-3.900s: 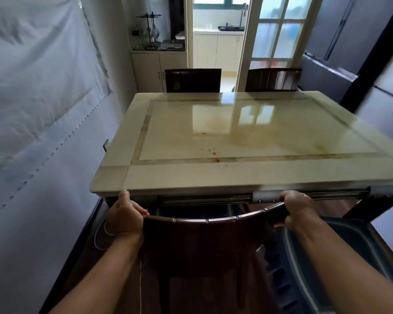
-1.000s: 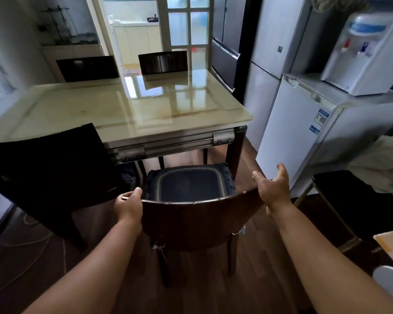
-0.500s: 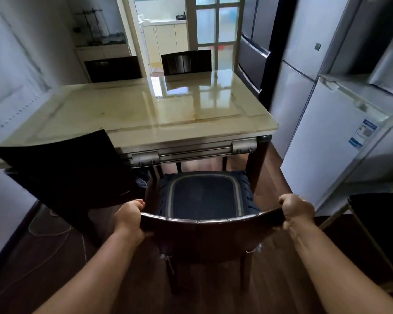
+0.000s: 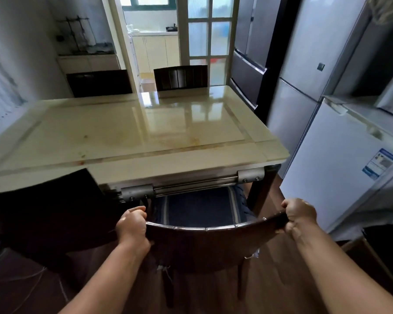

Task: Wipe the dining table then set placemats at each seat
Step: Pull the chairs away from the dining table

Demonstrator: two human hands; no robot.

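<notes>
Since half second ago, chair (image 4: pixel 204 245) sliding in under counter (image 4: pixel 132 132), seat now half hidden at 12 o'clock. Left hand (image 4: pixel 133 225) and right hand (image 4: pixel 298 214) both closing tight on top rail ends. Chair looking heavy, stiff wood; corners giving best grip. Counter looking hard, shiny, stained, not yet wiped.

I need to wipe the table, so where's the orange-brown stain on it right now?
In the head view, the stain lies on the dining table toward its near right side, just beyond the chair gripped by both hands.
</notes>
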